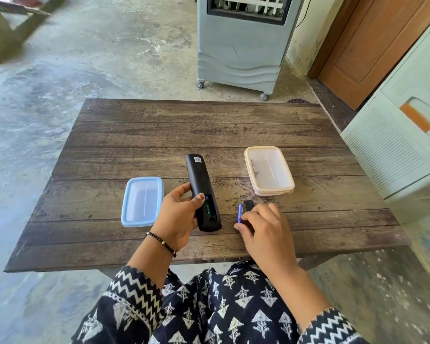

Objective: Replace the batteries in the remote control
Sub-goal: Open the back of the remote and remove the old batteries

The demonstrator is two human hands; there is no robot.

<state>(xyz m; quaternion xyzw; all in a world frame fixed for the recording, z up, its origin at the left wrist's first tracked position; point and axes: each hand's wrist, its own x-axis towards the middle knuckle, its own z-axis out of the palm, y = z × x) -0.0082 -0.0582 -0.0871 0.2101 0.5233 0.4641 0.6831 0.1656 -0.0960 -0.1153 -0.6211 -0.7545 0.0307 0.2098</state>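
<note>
**Black remote held open-backed, blue battery at the right fingertips**

Black plastic, back side up: the remote control (202, 192) lies lengthwise on the wooden desk (159, 130), its near end gripped by the left hand (178, 217), fingers curled under one edge and the thumb pressed on the top of the open battery bay. The bay shows a green strip inside. A beaded bracelet (162, 243) circles that wrist.

Just right of the remote, a small blue battery (239, 213) stands nearly parallel to it, on or just above the desk, which of the two cannot be told. The right hand (266, 229) is curled over it, fingertips pinching its near end. Touching the same hand, a little farther from the remote, lies a black flat piece, seemingly the battery cover (248, 205), partly hidden under the fingers.

Left of the remote sits a blue-rimmed container (142, 202). Right of the remote and farther back sits a cream-rimmed container (269, 171) with small dark items inside, too small to tell apart.

Beyond the remote, off the desk, a grey air cooler (243, 43) stands on castors on the concrete floor.
</note>
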